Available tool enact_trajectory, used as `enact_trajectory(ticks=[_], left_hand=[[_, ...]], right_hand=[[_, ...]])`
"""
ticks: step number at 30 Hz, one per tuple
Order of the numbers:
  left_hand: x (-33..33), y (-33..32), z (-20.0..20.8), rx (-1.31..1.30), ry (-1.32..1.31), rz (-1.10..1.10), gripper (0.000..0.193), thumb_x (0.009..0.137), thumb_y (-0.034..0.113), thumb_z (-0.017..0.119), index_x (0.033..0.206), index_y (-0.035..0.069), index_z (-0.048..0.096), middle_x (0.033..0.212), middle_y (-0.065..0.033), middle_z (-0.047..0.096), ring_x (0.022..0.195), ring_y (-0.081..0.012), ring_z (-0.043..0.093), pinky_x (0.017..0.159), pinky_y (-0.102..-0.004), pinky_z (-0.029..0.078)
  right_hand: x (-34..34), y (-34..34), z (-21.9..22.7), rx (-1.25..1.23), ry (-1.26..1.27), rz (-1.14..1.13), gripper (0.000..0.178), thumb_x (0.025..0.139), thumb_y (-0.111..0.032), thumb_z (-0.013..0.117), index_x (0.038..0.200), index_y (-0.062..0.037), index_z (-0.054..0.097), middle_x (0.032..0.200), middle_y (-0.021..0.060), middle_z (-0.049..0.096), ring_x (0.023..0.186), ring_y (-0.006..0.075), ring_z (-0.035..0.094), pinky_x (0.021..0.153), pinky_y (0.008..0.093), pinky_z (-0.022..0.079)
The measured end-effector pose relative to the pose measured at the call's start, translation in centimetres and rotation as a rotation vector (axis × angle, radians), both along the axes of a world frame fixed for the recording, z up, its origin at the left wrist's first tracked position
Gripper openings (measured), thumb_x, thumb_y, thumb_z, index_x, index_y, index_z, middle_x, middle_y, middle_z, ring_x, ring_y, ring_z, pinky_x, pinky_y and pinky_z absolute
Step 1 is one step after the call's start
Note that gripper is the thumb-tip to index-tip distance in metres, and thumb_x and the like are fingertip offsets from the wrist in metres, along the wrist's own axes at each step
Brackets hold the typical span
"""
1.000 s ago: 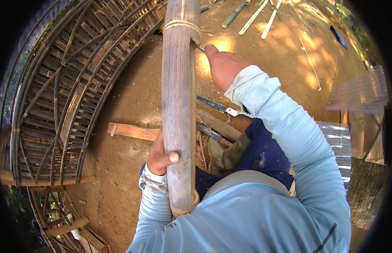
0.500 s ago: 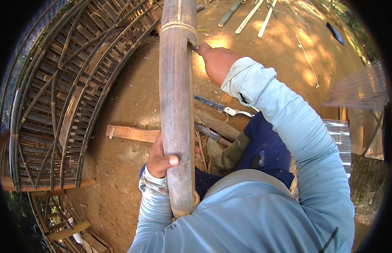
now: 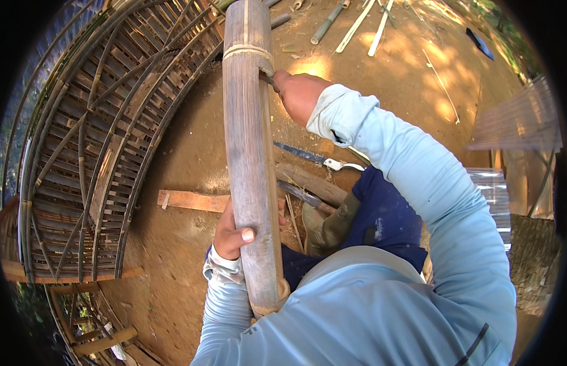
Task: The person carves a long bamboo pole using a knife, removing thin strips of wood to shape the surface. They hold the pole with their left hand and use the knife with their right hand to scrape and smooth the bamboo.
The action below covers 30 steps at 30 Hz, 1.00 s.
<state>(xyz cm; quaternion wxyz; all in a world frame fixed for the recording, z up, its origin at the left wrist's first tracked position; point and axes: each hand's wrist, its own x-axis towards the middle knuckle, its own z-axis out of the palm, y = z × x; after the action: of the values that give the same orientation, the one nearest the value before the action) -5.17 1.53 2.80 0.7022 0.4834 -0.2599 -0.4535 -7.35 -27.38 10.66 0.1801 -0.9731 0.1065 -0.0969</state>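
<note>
A thick bamboo pole (image 3: 250, 146) runs lengthwise in front of me, its near end against my belly. My left hand (image 3: 230, 233) is wrapped round its lower part, thumb on top and fingertips showing at the right side. Below the far joint, a notch opens on the pole's right side. My right hand (image 3: 298, 94) is closed beside that notch on a thin dark tool (image 3: 269, 80), whose tip reaches into the opening. Most of this tool is hidden by the hand, so its kind cannot be made out.
A curved bamboo slat structure (image 3: 106, 146) stands at the left. On the dirt floor lie a handsaw with a white handle (image 3: 332, 163), a dark blade (image 3: 301, 194), a flat reddish board (image 3: 195, 200) and several bamboo strips (image 3: 355, 27). Clear corrugated sheets (image 3: 515, 116) are at the right.
The pole's far end has shifted slightly left and toward me. My right hand has moved with it, slightly left and nearer, still at the notch. My left hand keeps its hold.
</note>
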Motion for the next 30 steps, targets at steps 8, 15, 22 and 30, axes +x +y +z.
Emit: enact_trajectory(ticks=[8, 15, 22, 30], left_hand=[[0.4, 0.4, -0.5, -0.069, 0.055, -0.025, 0.108, 0.067, 0.05, 0.084, 0.143, -0.01, 0.037, 0.121, -0.0308, 0.061, 0.098, -0.0385, 0.07, 0.078, -0.042, 0.06], [0.3, 0.5, -0.7, -0.126, 0.108, -0.049, 0.104, 0.071, 0.048, 0.082, 0.144, -0.011, 0.037, 0.122, -0.0316, 0.061, 0.099, -0.0397, 0.07, 0.079, -0.0433, 0.061], [0.2, 0.6, -0.3, -0.054, 0.209, -0.035, 0.11, 0.062, 0.046, 0.086, 0.144, -0.009, 0.037, 0.12, -0.0284, 0.062, 0.1, -0.0366, 0.069, 0.09, -0.0459, 0.057], [0.4, 0.6, 0.0, -0.053, 0.219, -0.057, 0.109, 0.062, 0.046, 0.086, 0.144, -0.008, 0.037, 0.122, -0.0277, 0.062, 0.099, -0.0362, 0.069, 0.089, -0.044, 0.057]], right_hand=[[-1.9, -0.3, 1.4, -0.047, -0.018, 0.162, 0.017, 0.099, -0.016, 0.051, 0.112, -0.0048, 0.054, 0.083, 0.023, 0.065, 0.081, 0.0468, 0.064, 0.072, 0.0532, 0.048], [-7.0, 1.2, 0.6, 0.036, 0.105, 0.127, 0.025, 0.096, -0.013, 0.054, 0.119, -0.0022, 0.055, 0.094, 0.0246, 0.066, 0.092, 0.0466, 0.063, 0.079, 0.0534, 0.049], [-7.6, 0.8, -3.9, 0.261, -0.222, 0.131, 0.043, 0.097, -0.016, 0.058, 0.137, -0.0007, 0.053, 0.112, 0.0213, 0.065, 0.102, 0.0361, 0.063, 0.092, 0.0441, 0.048], [-6.7, 0.4, -3.3, 0.61, -0.125, 0.114, 0.038, 0.096, -0.02, 0.063, 0.125, 0.0026, 0.056, 0.101, 0.014, 0.068, 0.08, 0.0239, 0.065, 0.076, 0.0397, 0.054]])
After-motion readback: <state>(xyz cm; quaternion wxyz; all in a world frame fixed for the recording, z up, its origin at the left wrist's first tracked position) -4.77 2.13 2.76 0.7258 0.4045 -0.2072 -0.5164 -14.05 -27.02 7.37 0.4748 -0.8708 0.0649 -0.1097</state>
